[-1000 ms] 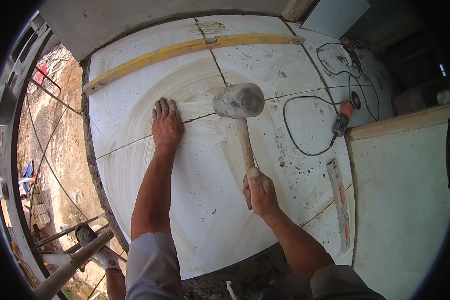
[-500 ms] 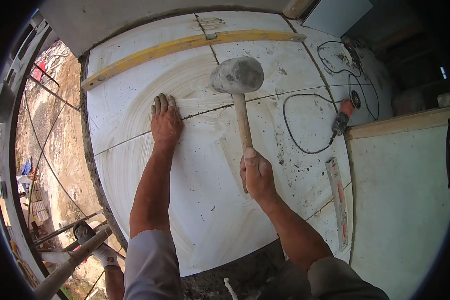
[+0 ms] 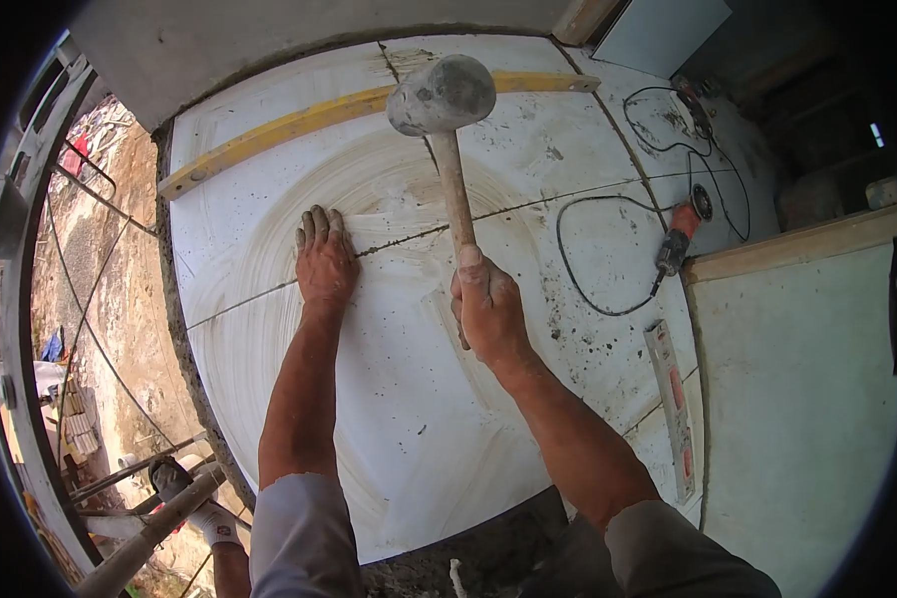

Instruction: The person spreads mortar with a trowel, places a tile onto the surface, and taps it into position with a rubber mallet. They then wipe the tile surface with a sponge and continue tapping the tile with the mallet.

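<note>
My left hand [image 3: 326, 261] lies flat on a large white tile [image 3: 409, 369], fingers spread a little, just left of a dark joint between tiles. My right hand [image 3: 490, 307] is wrapped round the wooden handle of a mallet [image 3: 442, 95]. The mallet's grey, dusty head is raised above the tiles and covers part of a yellow straightedge [image 3: 289, 127] lying across the far tiles. Curved beige smears and dark crumbs mark the tile surfaces.
A red and black angle grinder [image 3: 681, 236] with a looping cord lies at the right, above a spirit level [image 3: 672, 409]. Metal scaffolding [image 3: 30, 329] stands beyond the left edge. Another person's gloved hand [image 3: 209, 518] is at a pole, lower left. A pale panel [image 3: 797, 399] fills the right.
The mallet and my right hand have risen, moving up and to the left. My left hand has stayed on about the same spot of the tile. The view has shifted slightly.
</note>
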Demonstrator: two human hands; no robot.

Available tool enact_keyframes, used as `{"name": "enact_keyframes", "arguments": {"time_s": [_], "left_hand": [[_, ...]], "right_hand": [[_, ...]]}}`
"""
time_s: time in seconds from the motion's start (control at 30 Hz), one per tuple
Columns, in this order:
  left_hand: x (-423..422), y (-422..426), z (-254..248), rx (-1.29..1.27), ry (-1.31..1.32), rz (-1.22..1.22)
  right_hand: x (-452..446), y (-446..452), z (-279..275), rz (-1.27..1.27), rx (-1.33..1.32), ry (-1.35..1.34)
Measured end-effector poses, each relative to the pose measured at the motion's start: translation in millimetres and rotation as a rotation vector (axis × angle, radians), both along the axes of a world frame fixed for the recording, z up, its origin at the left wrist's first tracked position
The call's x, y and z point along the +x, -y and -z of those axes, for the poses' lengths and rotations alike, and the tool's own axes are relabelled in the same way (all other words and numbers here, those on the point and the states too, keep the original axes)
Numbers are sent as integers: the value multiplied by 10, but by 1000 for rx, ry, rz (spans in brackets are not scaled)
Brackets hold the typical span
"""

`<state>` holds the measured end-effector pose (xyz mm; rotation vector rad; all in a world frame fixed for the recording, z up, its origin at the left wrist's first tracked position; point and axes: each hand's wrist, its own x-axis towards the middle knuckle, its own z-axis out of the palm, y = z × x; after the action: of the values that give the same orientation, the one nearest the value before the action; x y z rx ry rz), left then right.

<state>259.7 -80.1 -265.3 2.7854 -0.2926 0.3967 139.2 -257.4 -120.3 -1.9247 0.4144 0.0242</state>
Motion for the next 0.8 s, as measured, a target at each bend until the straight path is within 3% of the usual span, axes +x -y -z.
{"name": "enact_keyframes", "arguments": {"time_s": [0.13, 0.2, 0.27, 0.3, 0.37, 0.47, 0.6, 0.67, 0.73, 0.8], "left_hand": [[-50, -38, -2, 6, -36, -4], [-56, -51, 16, 9, -33, -8], [-36, -27, 15, 7, -14, -4], [-38, -21, 26, 18, -34, -8], [38, -46, -2, 45, -41, -15], [-92, -18, 28, -3, -39, -3], [-28, -58, 33, -22, -37, -15], [-40, -44, 41, -11, -17, 2], [-53, -8, 15, -12, -41, -4], [7, -67, -3, -1, -66, -24]], "right_hand": [[-242, 93, -238, -20, 202, 142], [-508, 20, 98, 21, 119, 289], [-914, 52, 783, 13, -115, 143], [-972, 71, 751, 16, -118, 157], [-1013, 121, 680, -56, -138, -95], [-834, 114, 36, -34, 39, 33], [-1046, 67, 264, 15, 116, 187], [-1266, 59, 650, 28, 6, 138], [-1370, 114, 979, -69, -325, 12], [-1025, 124, 461, -105, -124, -68]]}}
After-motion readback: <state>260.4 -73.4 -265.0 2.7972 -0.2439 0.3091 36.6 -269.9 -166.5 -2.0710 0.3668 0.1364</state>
